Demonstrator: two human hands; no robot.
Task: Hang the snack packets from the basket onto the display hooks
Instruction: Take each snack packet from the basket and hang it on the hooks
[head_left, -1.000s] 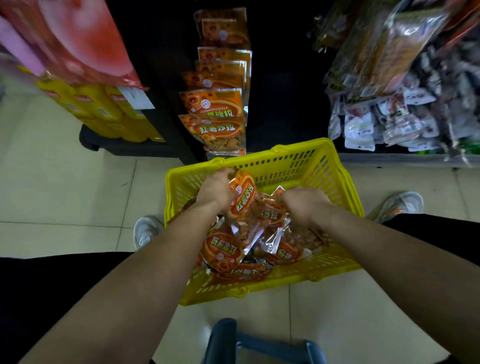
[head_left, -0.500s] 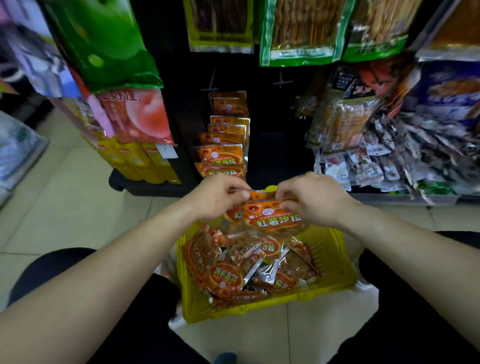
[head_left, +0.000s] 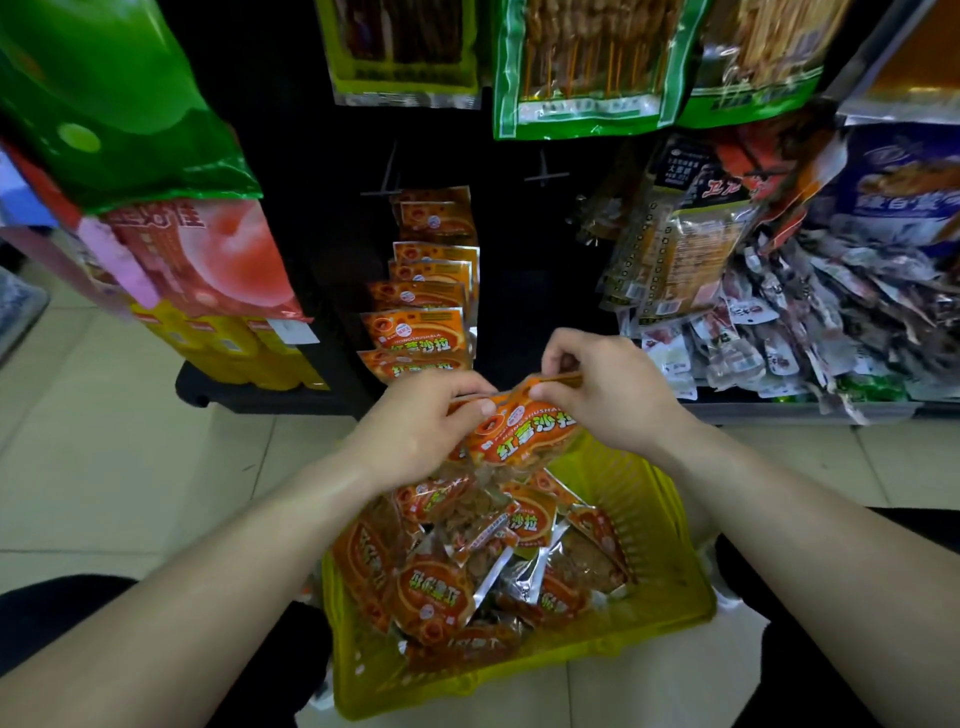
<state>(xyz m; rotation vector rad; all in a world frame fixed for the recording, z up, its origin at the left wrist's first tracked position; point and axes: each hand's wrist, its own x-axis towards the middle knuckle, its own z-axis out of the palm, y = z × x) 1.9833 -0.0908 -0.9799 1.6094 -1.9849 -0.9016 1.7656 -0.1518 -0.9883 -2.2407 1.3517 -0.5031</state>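
Your left hand (head_left: 415, 431) and right hand (head_left: 608, 395) both pinch the flat sealed top strip of one snack packet (head_left: 524, 436), fingers curled onto it from either side. It is a glossy orange pouch, puffed in the middle, and you hold it above the far rim of the basket. Behind it stands the black display panel (head_left: 301, 208), matte and dark, with a bare strip open between the orange column and the crowded bags to your right. The basket (head_left: 670, 545) is yellow slotted plastic with a thick rounded rim; it sits on pale floor tiles (head_left: 104, 467) between your knees. Inside lies a loose pile of packets (head_left: 436, 592), orange fronts and crinkled silver backs overlapping. Matching hung packets (head_left: 421, 327) form one column on the panel, overlapping like shingles. Above them, two thin bare metal hooks (head_left: 387, 176) stick out.
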